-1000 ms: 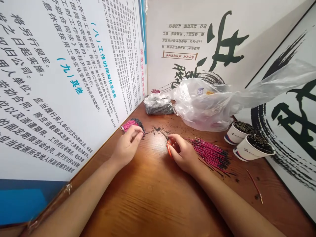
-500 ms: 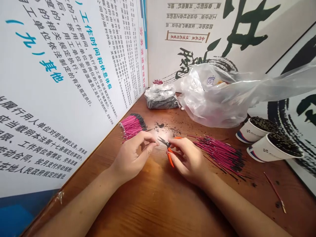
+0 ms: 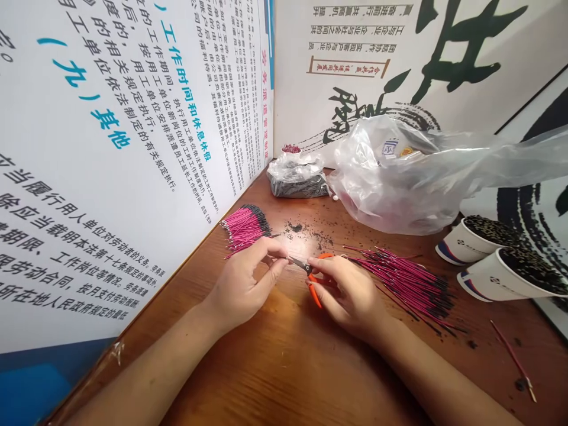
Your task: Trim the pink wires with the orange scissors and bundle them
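Observation:
My right hand (image 3: 346,287) grips small orange-handled scissors (image 3: 307,269). Their blades point left, nearly closed, at the fingertips of my left hand (image 3: 248,281). Thumb and index finger of that left hand pinch what looks like a thin wire, mostly hidden; only a tiny end shows by the blades. Behind my left hand lies a bundle of magenta wires with black ends (image 3: 246,228). A looser pile of the same magenta and black wires (image 3: 406,284) is to the right of my right hand.
Two white paper cups (image 3: 481,277) filled with small dark bits stand at the right. A large clear plastic bag (image 3: 394,189) and a smaller bag of dark pieces (image 3: 297,177) sit at the back. Dark crumbs dot the table (image 3: 266,367). One wire (image 3: 510,355) lies front right. Printed panels rise left and behind.
The scissor blades have closed from open and come up to my left fingertips. The whole view has shifted slightly, so things appear further right.

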`<state>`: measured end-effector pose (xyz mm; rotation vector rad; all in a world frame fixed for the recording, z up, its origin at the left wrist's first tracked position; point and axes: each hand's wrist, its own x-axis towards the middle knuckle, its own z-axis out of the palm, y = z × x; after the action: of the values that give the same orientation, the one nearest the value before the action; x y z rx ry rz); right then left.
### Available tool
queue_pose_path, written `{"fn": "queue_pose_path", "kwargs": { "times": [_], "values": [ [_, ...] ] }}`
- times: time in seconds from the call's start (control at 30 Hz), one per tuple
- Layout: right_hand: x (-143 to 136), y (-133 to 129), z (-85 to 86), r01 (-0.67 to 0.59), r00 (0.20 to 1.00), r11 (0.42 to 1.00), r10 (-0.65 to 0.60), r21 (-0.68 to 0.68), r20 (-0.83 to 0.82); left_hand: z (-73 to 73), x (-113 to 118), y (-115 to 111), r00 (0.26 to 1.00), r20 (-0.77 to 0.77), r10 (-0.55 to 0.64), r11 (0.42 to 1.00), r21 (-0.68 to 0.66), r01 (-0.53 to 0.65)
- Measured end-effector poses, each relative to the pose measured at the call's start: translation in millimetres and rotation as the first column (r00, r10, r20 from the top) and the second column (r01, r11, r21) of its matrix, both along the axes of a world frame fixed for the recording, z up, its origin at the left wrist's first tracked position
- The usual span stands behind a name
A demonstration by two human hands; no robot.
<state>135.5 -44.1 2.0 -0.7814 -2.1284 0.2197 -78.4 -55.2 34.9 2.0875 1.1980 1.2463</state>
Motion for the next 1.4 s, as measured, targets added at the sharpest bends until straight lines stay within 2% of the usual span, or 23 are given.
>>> {"fn": "queue_pose_path", "kwargs": {
  "times": [0.3,0.7,1.0,1.4],
  "values": [
    [-2.0,0.7,-1.5,-0.022,1.000,1.000,0.022,0.019,-0.018,-3.2,-2.0,0.8,0.999,-0.001,-0.036,0.999,-0.027,0.036],
    [1.1,1.6,-4.1,-0.027,0.998,0.999,0.025,0.036,0.060,-2.3,-1.4,-0.9,1.000,0.007,-0.016,0.998,-0.063,0.016],
    [-0.3,-2.0,-1.4,-0.028,0.999,0.996,0.031,-0.084,0.031,-2.4,-0.7,-0.4,1.000,0.025,-0.014,0.997,-0.077,0.016],
    [-0.5,-2.6,1.0,-0.043,0.997,0.996,0.048,-0.077,0.061,-1.0,-0.9,-0.4,1.000,-0.018,0.003,0.999,-0.037,-0.004]
  ]
}}
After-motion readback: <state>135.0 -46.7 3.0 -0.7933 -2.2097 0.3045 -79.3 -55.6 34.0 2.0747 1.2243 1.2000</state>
